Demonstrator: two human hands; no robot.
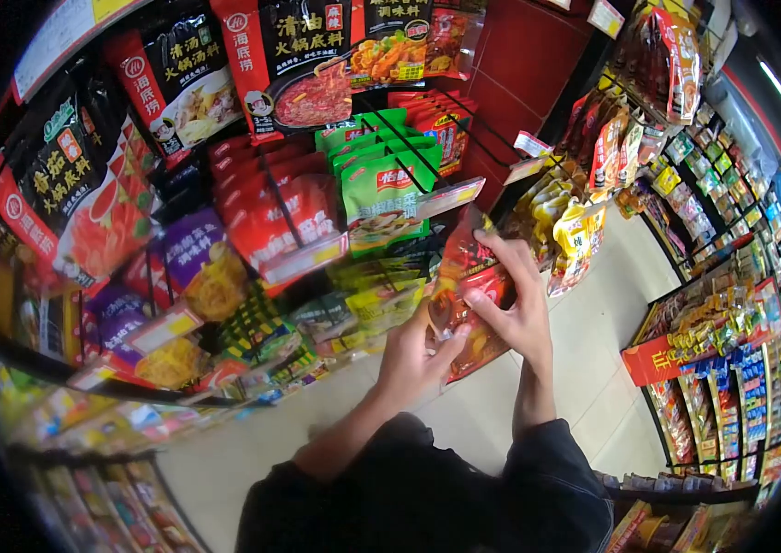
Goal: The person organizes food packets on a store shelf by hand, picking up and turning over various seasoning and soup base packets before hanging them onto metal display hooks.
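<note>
In front of the shelf, my right hand (pixel 521 309) is closed on a shiny red seasoning packet (pixel 466 253), its thumb and fingers pressed over the front. My left hand (pixel 420 361) grips the packet's lower left side, thumb lying across its face. More red packaging shows beneath my fingers, and the print on it is too blurred to read. Just left of the packet hang green seasoning pouches (pixel 387 189) on hooks, and yellow-green pouches (pixel 386 306) are on a lower row.
Hotpot base packets (pixel 303 69) line the upper left, with red pouches (pixel 289 212) and purple pouches (pixel 199 258) below. Price-tag hooks (pixel 450 197) jut toward me. Yellow pouches (pixel 577 240) hang right of my hands. Another stocked shelf (pixel 731 323) stands across the tiled floor (pixel 593 369).
</note>
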